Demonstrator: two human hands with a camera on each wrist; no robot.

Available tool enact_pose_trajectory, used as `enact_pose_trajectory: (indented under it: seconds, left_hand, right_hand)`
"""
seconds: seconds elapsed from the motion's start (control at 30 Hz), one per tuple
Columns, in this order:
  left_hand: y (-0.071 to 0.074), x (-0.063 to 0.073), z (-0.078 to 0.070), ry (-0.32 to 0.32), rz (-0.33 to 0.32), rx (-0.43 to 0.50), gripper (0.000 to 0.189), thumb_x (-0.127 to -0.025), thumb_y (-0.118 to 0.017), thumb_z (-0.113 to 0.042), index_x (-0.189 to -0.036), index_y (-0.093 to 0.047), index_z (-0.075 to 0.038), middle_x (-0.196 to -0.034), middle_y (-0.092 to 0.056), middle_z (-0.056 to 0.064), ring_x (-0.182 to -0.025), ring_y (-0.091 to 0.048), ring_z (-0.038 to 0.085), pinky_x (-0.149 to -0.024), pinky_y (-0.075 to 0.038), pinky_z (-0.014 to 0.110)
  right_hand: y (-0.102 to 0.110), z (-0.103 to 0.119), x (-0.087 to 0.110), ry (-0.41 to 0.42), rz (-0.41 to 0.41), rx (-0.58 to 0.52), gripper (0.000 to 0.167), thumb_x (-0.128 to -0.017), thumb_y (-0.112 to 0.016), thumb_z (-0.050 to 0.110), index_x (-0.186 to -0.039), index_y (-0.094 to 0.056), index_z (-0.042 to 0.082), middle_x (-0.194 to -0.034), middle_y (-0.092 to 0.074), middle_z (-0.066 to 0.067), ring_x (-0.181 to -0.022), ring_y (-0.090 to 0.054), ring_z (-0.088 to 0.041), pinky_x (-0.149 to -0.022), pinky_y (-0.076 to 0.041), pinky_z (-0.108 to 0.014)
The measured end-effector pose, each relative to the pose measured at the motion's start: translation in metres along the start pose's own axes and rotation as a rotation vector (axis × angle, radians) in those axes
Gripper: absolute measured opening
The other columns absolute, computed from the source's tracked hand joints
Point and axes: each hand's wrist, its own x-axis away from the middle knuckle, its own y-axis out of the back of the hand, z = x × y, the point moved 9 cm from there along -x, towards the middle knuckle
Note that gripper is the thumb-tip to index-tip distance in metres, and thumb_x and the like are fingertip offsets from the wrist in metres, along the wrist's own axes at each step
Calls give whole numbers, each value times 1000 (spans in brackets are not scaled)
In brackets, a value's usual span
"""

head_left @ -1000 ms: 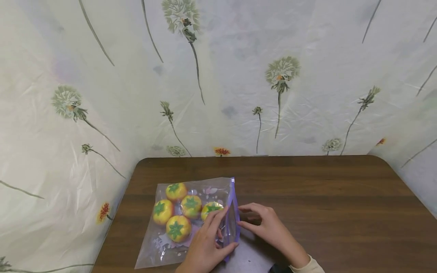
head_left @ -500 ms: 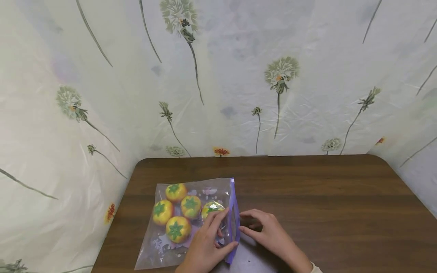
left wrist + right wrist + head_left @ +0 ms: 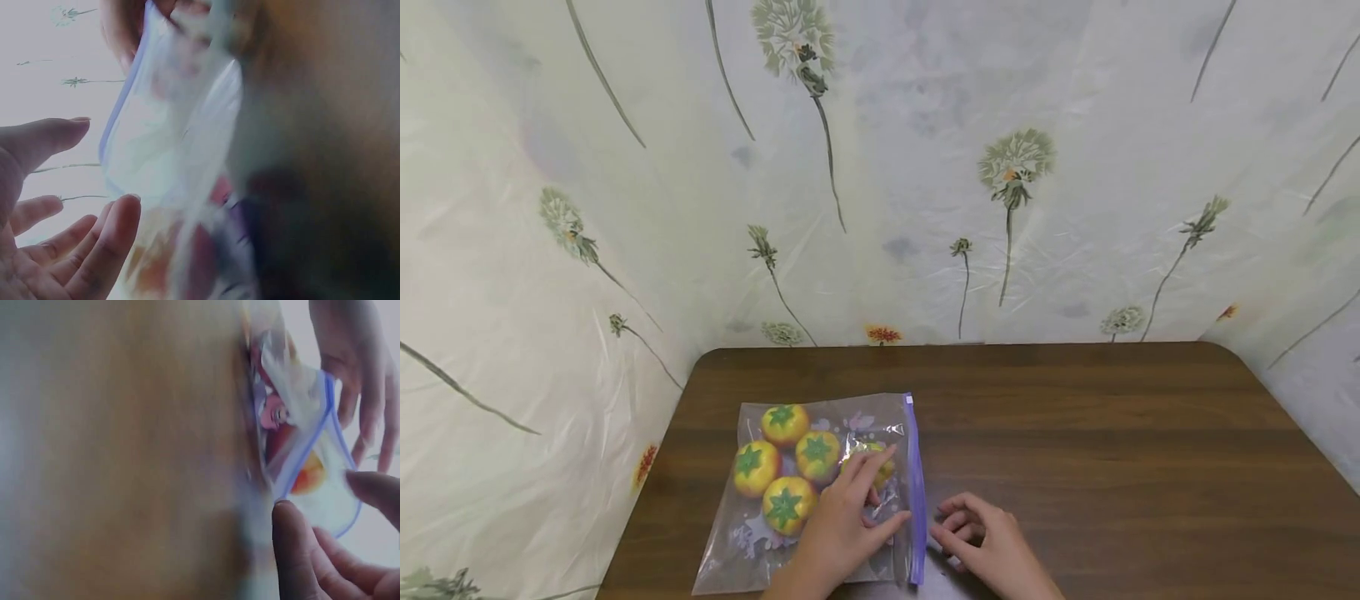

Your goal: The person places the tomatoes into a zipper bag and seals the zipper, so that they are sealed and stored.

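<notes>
A clear zip bag (image 3: 718, 567) lies on the table with its purple zip edge (image 3: 917, 500) to the right. Several yellow-orange, persimmon-like fruits (image 3: 785, 505) with green leafy tops are inside, one partly hidden by my fingers. My left hand (image 3: 846, 521) is spread over the bag's right part, thumb pointing toward the zip edge. Just right of that edge, my right hand (image 3: 988, 537) has loosely bent fingers and holds nothing. In the right wrist view, the bag's mouth (image 3: 306, 450) gapes between both hands.
The dark brown wooden table (image 3: 1112, 450) extends to the right of the bag. Behind it and along the left hangs a pale sheet (image 3: 895, 167) with printed dandelions. White and purple patterns mark the bag's film.
My right hand has drawn away from the zip edge, slightly right and nearer to me. The left hand has shifted a little left. From above, the zip edge looks narrower than before.
</notes>
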Motion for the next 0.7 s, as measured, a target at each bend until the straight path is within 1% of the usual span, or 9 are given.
enact_pose_trajectory:
  seconds: [0.07,0.1,0.2,0.33,0.4,0.47,0.57,0.63,0.7]
  left_hand:
    - [6,-6,2,11,12,1,71,-84,-87,-25,-147,-55,-18,-126,-61,4,-78,-61,10,-59,-51,9]
    - [8,-9,3,12,21,5,68,-84,-87,-24,-146,-57,-17,-123,-63,4,-78,-61,10,-59,-51,10]
    - [18,-20,7,-4,38,9,61,-85,-86,-21,-140,-61,-14,-118,-68,4,-79,-62,11,-62,-54,16]
    - [28,-37,14,-44,74,6,52,-85,-85,-18,-133,-65,-8,-112,-73,8,-76,-65,14,-69,-57,25]
    - [31,-46,19,-49,109,9,50,-87,-83,-19,-132,-66,-7,-111,-73,10,-77,-65,16,-70,-56,25]
    - [33,-56,24,-39,153,18,47,-89,-82,-20,-131,-66,-6,-109,-73,10,-78,-65,17,-66,-53,23]
    - [32,-71,32,-11,211,11,44,-92,-79,-22,-131,-67,-6,-108,-73,9,-78,-62,13,-64,-49,19]
    - [32,-83,37,8,237,2,40,-94,-76,-22,-130,-68,-5,-106,-73,7,-78,-61,10,-65,-49,19]
    - [32,-94,39,17,242,-23,36,-95,-75,-20,-127,-69,-5,-102,-74,4,-76,-60,8,-64,-49,19]
  right_hand:
    - [-2,-11,5,-106,14,-82,41,-96,-74,31,-117,-64,-3,-91,-72,-8,-73,-71,-15,-58,-62,-30]
    - [-3,-15,8,-143,20,-117,43,-96,-74,32,-118,-63,-4,-91,-72,-9,-73,-72,-18,-58,-62,-31]
    - [-7,-25,16,-206,32,-170,45,-96,-73,35,-116,-64,-5,-91,-73,-8,-75,-72,-21,-59,-62,-33]
    - [-15,-30,26,-234,53,-201,41,-97,-71,35,-111,-69,-4,-89,-77,-9,-78,-75,-21,-65,-62,-29]
    - [-22,-29,29,-238,67,-223,39,-96,-73,34,-108,-70,-3,-89,-78,-9,-79,-76,-20,-67,-61,-26]
    - [-28,-28,32,-236,67,-234,38,-93,-76,32,-105,-71,-3,-88,-78,-8,-78,-75,-18,-67,-60,-25]
    - [-38,-28,35,-254,65,-240,38,-87,-82,33,-102,-71,-1,-85,-78,-4,-76,-73,-14,-67,-59,-24]
    - [-43,-28,36,-266,58,-238,38,-85,-85,32,-100,-71,1,-83,-78,-3,-75,-71,-12,-66,-58,-24]
    - [-49,-29,36,-277,62,-251,37,-84,-85,31,-99,-70,1,-82,-78,-3,-74,-71,-11,-66,-57,-24]
